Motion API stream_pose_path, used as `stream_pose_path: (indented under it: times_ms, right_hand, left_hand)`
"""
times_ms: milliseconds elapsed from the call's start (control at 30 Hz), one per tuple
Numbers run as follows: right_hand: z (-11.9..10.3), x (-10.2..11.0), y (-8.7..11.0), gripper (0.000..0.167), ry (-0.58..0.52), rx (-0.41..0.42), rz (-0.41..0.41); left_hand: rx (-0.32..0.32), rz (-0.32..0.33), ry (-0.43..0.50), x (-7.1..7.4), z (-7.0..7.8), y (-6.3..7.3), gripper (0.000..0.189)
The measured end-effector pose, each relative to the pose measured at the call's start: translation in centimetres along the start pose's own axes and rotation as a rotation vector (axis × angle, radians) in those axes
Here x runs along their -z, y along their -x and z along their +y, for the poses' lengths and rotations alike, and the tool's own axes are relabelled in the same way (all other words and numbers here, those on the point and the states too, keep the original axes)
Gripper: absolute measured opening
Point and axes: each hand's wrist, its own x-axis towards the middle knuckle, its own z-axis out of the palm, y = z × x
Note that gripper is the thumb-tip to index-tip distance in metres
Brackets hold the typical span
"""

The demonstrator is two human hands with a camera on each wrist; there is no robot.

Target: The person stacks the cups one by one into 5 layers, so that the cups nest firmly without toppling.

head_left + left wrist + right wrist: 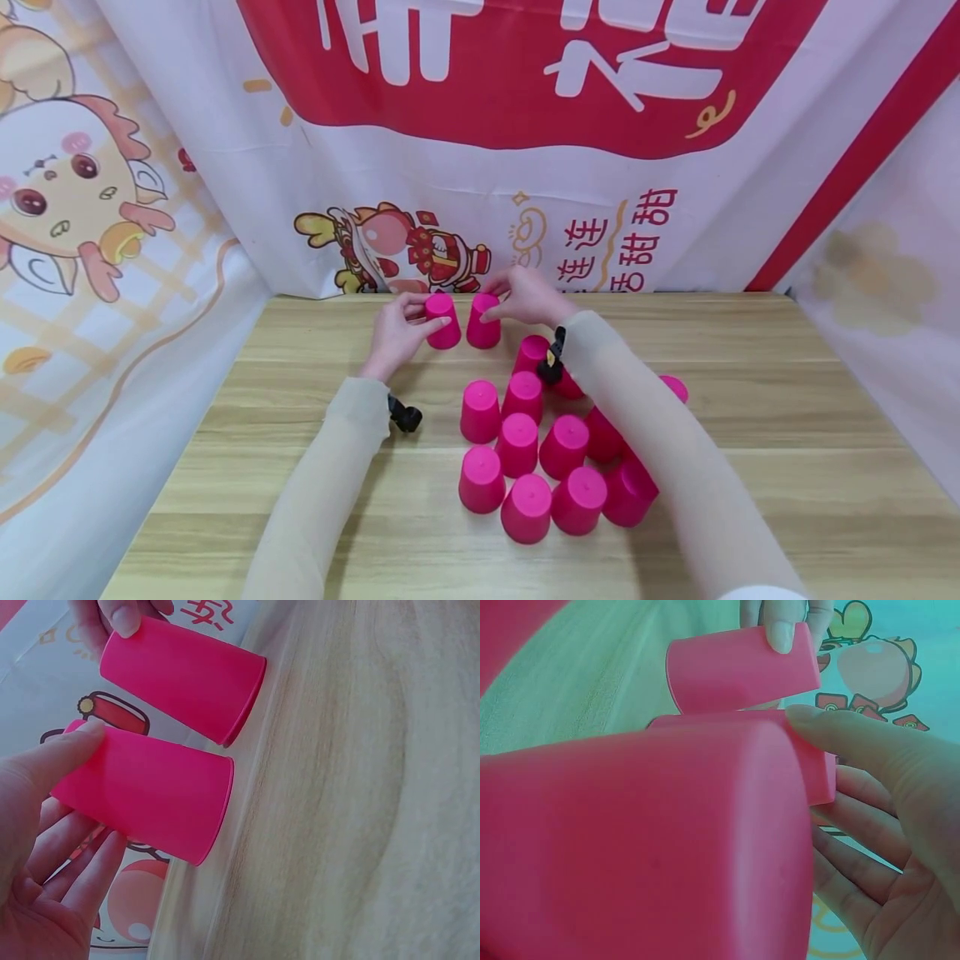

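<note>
Two pink plastic cups stand upside down side by side at the back of the table, a small gap between them. My left hand (399, 332) pinches the left cup (442, 322) between thumb and fingers, near its closed top. In the left wrist view that cup (150, 791) has my thumb on its near side and fingers behind. My right hand (525, 297) grips the right cup (483, 323) the same way, thumb in front. A large pink cup (645, 840) close to the right wrist camera hides much of the right hand's cup (821, 769).
Several more upside-down pink cups, such as this front one (527, 508), stand grouped right of the middle, partly under my right forearm (652, 417). A printed cloth (465, 192) hangs behind the wooden table (262, 433), right at its back edge.
</note>
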Motion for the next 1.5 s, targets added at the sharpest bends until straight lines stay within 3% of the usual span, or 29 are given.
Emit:
stream_pose_path:
  times_ms: [500, 733, 867, 967, 1167, 1333, 1500]
  right_hand:
    - [-0.6, -0.2, -0.1, 0.05, 0.018, 0.003, -0.013]
    - [-1.4, 1.9, 1.4, 0.056, -0.053, 0.017, 0.031]
    - [-2.0, 4.1, 3.1, 0.056, -0.062, 0.054, 0.097]
    - [-2.1, 5.7, 4.6, 0.056, -0.071, 0.06, 0.151]
    - [-1.4, 8.4, 8.1, 0.057, -0.068, 0.06, 0.237]
    - [0.0, 9.2, 10.4, 0.058, -0.055, 0.043, 0.263]
    - [1.5, 8.7, 12.1, 0.063, -0.036, -0.014, 0.195]
  left_hand:
    - [-0.009, -0.016, -0.002, -0.1, 0.0, 0.0, 0.051]
    - [0.001, -0.027, 0.057, -0.1, -0.5, 0.0, 0.054]
    - [-0.036, -0.015, 0.07, 0.1, -0.3, 0.2, 0.061]
    - [-0.086, 0.007, 0.068, 0.3, 0.6, 0.5, 0.066]
    - [-0.182, 0.024, 0.042, 0.4, 3.7, 1.5, 0.067]
    - [-0.223, -0.05, 0.031, -0.7, 6.5, 2.8, 0.071]
    - [-0.243, -0.185, 0.081, -2.8, 7.7, 4.0, 0.07]
